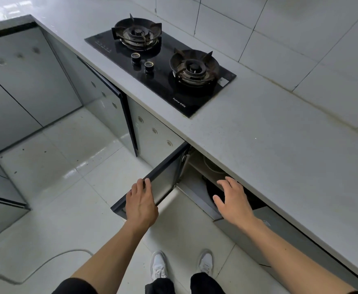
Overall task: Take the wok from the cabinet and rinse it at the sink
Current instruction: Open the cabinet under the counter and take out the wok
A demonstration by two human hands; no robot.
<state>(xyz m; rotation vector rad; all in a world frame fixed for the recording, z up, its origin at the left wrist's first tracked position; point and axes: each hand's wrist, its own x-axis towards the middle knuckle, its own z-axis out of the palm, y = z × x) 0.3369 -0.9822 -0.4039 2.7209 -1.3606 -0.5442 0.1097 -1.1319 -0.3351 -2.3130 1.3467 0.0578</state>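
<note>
Head view, looking down along a pale grey table (269, 132) set against a white tiled wall. Below the table's front edge, a cabinet door (163, 183) swung outward over the tiled floor (72, 166). Left hand (141, 203) laid over the top edge of that door, fingers (147, 183) curled over the dark rim and gripping it. Right hand (231, 198) reached toward the open cabinet, fingers spread and released, holding nothing. Dark rounded wok (213, 193) inside the cabinet on the lower level, just beyond the right hand and partly hidden by it; contact with it could not be told. A pale pot (213, 166) on the shelf above, in shadow. Black two-burner gas stove (163, 66) set into the table toward its far edge, two knobs between the burners. White shoes (159, 266) on the floor below, a grey cable (46, 264) trailing at left.
</note>
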